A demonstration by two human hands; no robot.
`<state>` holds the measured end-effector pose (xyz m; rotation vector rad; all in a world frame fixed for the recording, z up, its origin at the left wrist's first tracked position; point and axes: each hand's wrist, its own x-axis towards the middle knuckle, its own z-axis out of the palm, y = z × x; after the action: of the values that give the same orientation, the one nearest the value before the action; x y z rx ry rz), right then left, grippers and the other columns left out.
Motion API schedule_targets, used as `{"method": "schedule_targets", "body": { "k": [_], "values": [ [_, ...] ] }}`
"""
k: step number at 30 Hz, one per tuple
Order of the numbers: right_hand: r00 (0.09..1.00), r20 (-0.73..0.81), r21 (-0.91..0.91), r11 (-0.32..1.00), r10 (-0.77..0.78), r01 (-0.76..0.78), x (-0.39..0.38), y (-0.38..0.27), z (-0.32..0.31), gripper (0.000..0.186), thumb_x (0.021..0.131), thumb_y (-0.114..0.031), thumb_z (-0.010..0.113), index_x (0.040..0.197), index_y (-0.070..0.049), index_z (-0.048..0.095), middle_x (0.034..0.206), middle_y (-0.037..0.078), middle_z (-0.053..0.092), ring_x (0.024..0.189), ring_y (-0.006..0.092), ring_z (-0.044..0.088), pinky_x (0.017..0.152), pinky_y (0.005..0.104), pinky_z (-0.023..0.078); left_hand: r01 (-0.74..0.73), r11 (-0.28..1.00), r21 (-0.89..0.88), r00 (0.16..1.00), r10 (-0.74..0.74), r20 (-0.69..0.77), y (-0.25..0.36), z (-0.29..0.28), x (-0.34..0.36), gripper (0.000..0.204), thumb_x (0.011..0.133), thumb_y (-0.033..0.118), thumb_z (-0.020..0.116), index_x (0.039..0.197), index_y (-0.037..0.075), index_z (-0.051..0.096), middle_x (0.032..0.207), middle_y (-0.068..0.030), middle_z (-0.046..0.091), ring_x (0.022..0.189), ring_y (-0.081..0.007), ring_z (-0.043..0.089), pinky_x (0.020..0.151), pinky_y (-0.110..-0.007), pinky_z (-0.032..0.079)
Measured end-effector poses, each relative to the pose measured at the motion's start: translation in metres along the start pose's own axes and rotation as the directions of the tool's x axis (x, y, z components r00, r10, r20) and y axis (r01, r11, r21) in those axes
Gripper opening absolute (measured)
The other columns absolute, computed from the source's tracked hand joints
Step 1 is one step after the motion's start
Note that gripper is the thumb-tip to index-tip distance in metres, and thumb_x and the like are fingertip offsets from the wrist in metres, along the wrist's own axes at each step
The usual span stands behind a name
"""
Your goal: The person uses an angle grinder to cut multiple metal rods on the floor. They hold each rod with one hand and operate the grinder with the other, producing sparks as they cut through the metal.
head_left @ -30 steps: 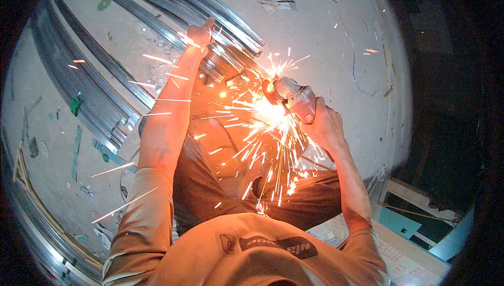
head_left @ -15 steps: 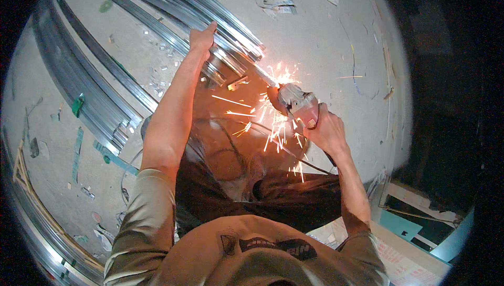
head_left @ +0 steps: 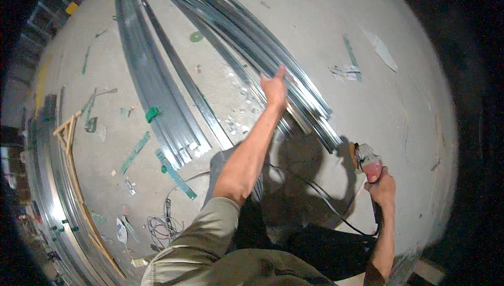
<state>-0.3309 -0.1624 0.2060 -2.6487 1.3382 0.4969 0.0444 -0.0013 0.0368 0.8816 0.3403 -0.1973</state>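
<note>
My left hand (head_left: pixel 275 90) is on a bundle of long shiny metal channels (head_left: pixel 247 39), its fingers over one channel and its thumb apart. Part of the grip is hidden behind the metal. In my right hand (head_left: pixel 383 187) is an angle grinder (head_left: pixel 370 166) with a red body and a grey head, held just off the floor. Its disc (head_left: pixel 353 156) faces the cut ends of the channels, a short gap to their right. No sparks come from the disc. A black cord (head_left: pixel 336 213) trails from the grinder toward my legs.
Flat stacked channels (head_left: pixel 149 76) and a single channel (head_left: pixel 181 70) lie to the left. Small metal offcuts (head_left: pixel 239 126), green strapping (head_left: pixel 135 152) and a coiled cable (head_left: pixel 165 225) litter the concrete floor. A wooden strip frame (head_left: pixel 73 165) lies beside more metal lengths (head_left: pixel 52 202) at far left.
The bright sparks at the disc are gone. My right hand has drawn the grinder away from the channel ends. My left hand stays at the channels; the whole view has shifted.
</note>
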Motion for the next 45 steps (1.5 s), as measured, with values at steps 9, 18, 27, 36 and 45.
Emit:
{"method": "schedule_targets", "body": {
  "k": [9, 18, 27, 36, 45],
  "values": [
    [0.992, -0.039, 0.421, 0.898, -0.120, 0.125, 0.026, 0.002, 0.006, 0.040, 0.066, -0.013, 0.078, 0.099, 0.000, 0.057, 0.084, 0.013, 0.067, 0.072, 0.0279, 0.065, 0.067, 0.0394, 0.052, 0.009, 0.985, 0.174, 0.997, -0.023, 0.078, 0.026, -0.025, 0.005, 0.021, 0.093, 0.002, 0.063, 0.108, -0.001, 0.050, 0.075, -0.0131, 0.061, 0.054, -0.0249, 0.061, 0.050, -0.039, 0.052],
    [0.990, 0.111, 0.964, 0.251, -0.089, -0.086, 0.040, -0.003, -0.011, 0.033, 0.081, -0.028, 0.076, 0.099, -0.007, 0.057, 0.077, 0.003, 0.060, 0.061, 0.0156, 0.060, 0.057, 0.0305, 0.050, 0.278, 0.853, -0.442, 0.908, -0.083, 0.411, 0.111, -0.026, 0.005, 0.015, 0.102, 0.014, 0.057, 0.093, 0.005, 0.050, 0.077, -0.0014, 0.046, 0.066, -0.0116, 0.047, 0.066, -0.027, 0.048],
    [0.981, 0.169, 0.973, 0.176, -0.098, -0.150, 0.068, -0.014, 0.000, 0.037, 0.085, -0.031, 0.076, 0.104, -0.007, 0.056, 0.079, 0.005, 0.062, 0.064, 0.0161, 0.062, 0.059, 0.0303, 0.053, 0.095, 0.971, -0.221, 0.936, -0.012, 0.351, 0.156, -0.041, -0.019, 0.012, 0.100, 0.011, 0.059, 0.099, 0.000, 0.054, 0.079, -0.0036, 0.051, 0.070, -0.0139, 0.052, 0.064, -0.028, 0.049],
    [0.973, 0.181, 0.983, 0.006, -0.142, -0.182, 0.058, -0.031, -0.010, 0.033, 0.088, -0.029, 0.074, 0.106, -0.006, 0.058, 0.082, 0.006, 0.065, 0.067, 0.0168, 0.064, 0.062, 0.0288, 0.054, -0.008, 0.899, 0.438, 0.976, -0.089, 0.201, 0.054, -0.072, 0.049, 0.019, 0.097, 0.006, 0.060, 0.114, -0.003, 0.058, 0.087, -0.0109, 0.066, 0.074, -0.0222, 0.066, 0.068, -0.038, 0.056],
    [0.972, 0.157, 0.935, -0.292, -0.173, -0.203, 0.042, -0.022, -0.014, 0.033, 0.093, -0.022, 0.070, 0.113, 0.000, 0.056, 0.089, 0.011, 0.066, 0.073, 0.0196, 0.066, 0.069, 0.0305, 0.058, -0.446, -0.154, 0.882, 0.860, -0.345, 0.375, 0.010, -0.134, 0.086, 0.068, 0.079, 0.044, 0.070, 0.125, -0.005, 0.065, 0.136, -0.0293, 0.058, 0.116, -0.0434, 0.064, 0.097, -0.046, 0.052]
  ]
}}
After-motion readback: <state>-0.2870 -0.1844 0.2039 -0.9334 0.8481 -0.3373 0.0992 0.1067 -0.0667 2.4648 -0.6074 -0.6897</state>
